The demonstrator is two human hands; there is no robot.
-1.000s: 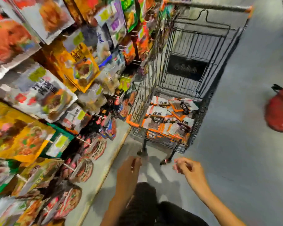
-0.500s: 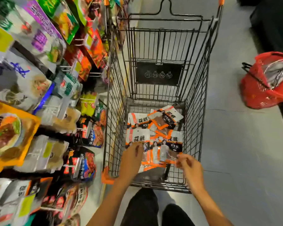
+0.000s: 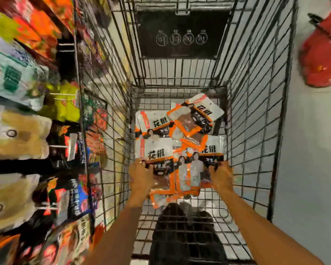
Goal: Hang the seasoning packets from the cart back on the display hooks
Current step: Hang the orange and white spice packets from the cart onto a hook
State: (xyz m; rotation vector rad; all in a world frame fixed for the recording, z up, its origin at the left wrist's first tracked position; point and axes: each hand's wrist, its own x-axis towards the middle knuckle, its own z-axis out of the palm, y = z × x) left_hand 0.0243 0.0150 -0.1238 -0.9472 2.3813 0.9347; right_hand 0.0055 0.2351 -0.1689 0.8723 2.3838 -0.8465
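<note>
Several white-and-orange seasoning packets lie piled on the floor of a black wire cart. Both my arms reach down into the cart. My left hand grips the left side of a near packet. My right hand grips the right edge of the neighbouring packet. The fingertips of both hands are blurred. The display hooks with hanging packets run along the left side.
A rack of hanging bags fills the left, close against the cart's side. A red shopping basket sits on the grey floor at upper right. A black sign panel hangs on the cart's far wall.
The view has dropped closer over the cart. Both hands have moved down from the near rim into the cart and taken hold of packets.
</note>
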